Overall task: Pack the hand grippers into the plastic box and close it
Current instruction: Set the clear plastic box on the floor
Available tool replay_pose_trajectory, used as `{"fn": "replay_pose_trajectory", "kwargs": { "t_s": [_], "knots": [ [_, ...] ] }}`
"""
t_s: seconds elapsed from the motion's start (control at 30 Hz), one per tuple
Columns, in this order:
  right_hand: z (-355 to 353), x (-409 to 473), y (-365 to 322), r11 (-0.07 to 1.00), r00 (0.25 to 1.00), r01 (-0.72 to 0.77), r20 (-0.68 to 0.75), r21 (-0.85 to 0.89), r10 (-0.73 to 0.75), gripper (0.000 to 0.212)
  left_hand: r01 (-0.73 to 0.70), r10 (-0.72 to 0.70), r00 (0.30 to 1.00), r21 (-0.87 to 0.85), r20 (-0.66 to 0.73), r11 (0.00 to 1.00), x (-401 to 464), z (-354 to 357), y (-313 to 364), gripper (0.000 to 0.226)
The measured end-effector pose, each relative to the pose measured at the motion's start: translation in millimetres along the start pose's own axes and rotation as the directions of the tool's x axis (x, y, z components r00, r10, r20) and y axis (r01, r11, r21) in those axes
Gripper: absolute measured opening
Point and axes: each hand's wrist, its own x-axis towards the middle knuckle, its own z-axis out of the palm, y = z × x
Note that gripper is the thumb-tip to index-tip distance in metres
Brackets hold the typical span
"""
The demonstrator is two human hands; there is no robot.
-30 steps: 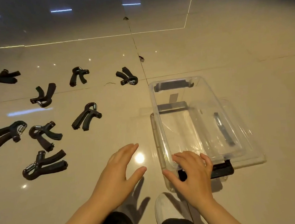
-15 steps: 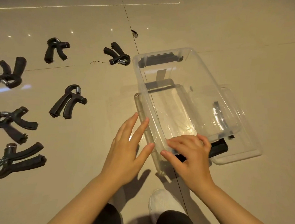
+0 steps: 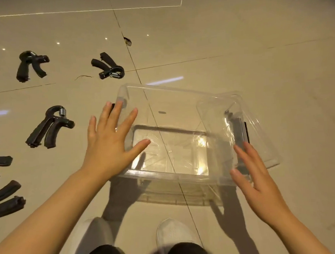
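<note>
A clear plastic box (image 3: 165, 176) sits open and empty on the tiled floor in front of me, long side facing me. Its clear lid (image 3: 258, 126) lies under and beside it at the right, with a black latch (image 3: 239, 131) showing. My left hand (image 3: 110, 144) lies flat with spread fingers against the box's left end. My right hand (image 3: 255, 182) has straight fingers against the right end. Several black hand grippers lie on the floor to the left, such as one (image 3: 47, 128) near my left hand and two farther back (image 3: 30, 64) (image 3: 109, 66).
My white shoes (image 3: 175, 234) and dark trouser legs are at the bottom of the view, just behind the box. More black grippers (image 3: 6, 199) are cut off at the left edge. Bare beige tiles stretch to the right and beyond the box.
The box has been turned from lengthwise to sideways in front of me. My left hand moved onto its left end and my right hand shifted from the near rim to the right end.
</note>
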Motion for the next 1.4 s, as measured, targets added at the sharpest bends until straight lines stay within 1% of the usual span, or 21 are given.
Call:
{"fn": "replay_pose_trajectory", "kwargs": {
  "t_s": [0.03, 0.07, 0.13, 0.23, 0.3, 0.4, 0.5, 0.67, 0.8, 0.9, 1.07, 1.3, 1.4],
  "knots": [
    [9.2, 4.1, -2.9, 0.999, 0.999, -0.023, -0.037, -0.042, 0.021, 0.068, 0.038, -0.037, 0.998, -0.034, 0.042, 0.999, 0.1, 3.0, 1.4, 0.089],
    [17.1, 9.1, -3.8, 0.994, 0.997, -0.027, -0.072, -0.101, 0.020, 0.068, 0.071, -0.067, 0.996, -0.061, 0.055, 0.996, -1.8, 5.3, 2.5, 0.092],
    [24.9, 23.6, -0.5, 0.977, 0.992, 0.006, -0.125, -0.213, -0.033, 0.066, 0.117, -0.115, 0.993, -0.109, 0.028, 0.987, -9.1, 7.2, 5.5, 0.092],
    [17.8, 54.0, 13.1, 0.963, 0.989, 0.047, -0.125, -0.267, -0.083, 0.063, 0.185, -0.190, 0.982, -0.207, -0.002, 0.961, -21.6, 8.3, 19.0, 0.090],
    [8.0, 72.0, 21.1, 0.955, 0.988, 0.072, -0.109, -0.288, -0.107, 0.062, 0.214, -0.214, 0.976, -0.245, 0.028, 0.946, -28.5, 10.2, 33.3, 0.090],
    [-8.0, 87.4, 36.3, 0.948, 0.988, 0.068, -0.111, -0.312, -0.107, 0.067, 0.192, -0.176, 0.981, -0.260, 0.084, 0.946, -28.9, 14.7, 53.2, 0.091],
    [-18.1, 92.7, 50.0, 0.945, 0.988, 0.007, -0.143, -0.327, -0.057, 0.061, 0.167, -0.131, 0.979, -0.243, 0.156, 0.956, -20.5, 17.3, 65.9, 0.101],
    [-26.2, 99.1, 60.1, 0.963, 0.972, -0.082, -0.233, -0.257, 0.020, 0.061, 0.101, -0.037, 0.974, -0.283, 0.226, 0.954, -19.3, 21.1, 80.9, 0.107],
    [-20.7, 96.6, 60.2, 0.979, 0.956, -0.112, -0.288, -0.173, 0.059, 0.059, 0.092, -0.038, 0.968, -0.211, 0.248, 0.973, -14.1, 22.3, 83.6, 0.118],
    [-21.4, 94.6, 54.3, 0.971, 0.944, -0.145, -0.320, -0.190, 0.078, 0.056, 0.068, -0.026, 0.966, -0.154, 0.258, 0.986, -10.2, 24.8, 83.8, 0.119],
    [-8.3, 74.6, 33.7, 0.950, 0.969, -0.111, -0.243, -0.293, 0.038, 0.059, 0.041, -0.012, 0.967, -0.108, 0.256, 0.993, -5.8, 30.1, 89.3, 0.115],
    [1.4, 61.6, 11.1, 0.949, 0.976, -0.108, -0.213, -0.295, 0.044, 0.061, 0.063, -0.023, 0.974, -0.171, 0.227, 0.983, -8.0, 27.3, 88.4, 0.109],
    [17.3, 56.8, -16.5, 0.962, 0.985, -0.009, -0.171, -0.273, -0.039, 0.063, 0.059, -0.012, 0.981, -0.240, 0.191, 0.969, -13.4, 21.0, 81.3, 0.106]
  ]
}}
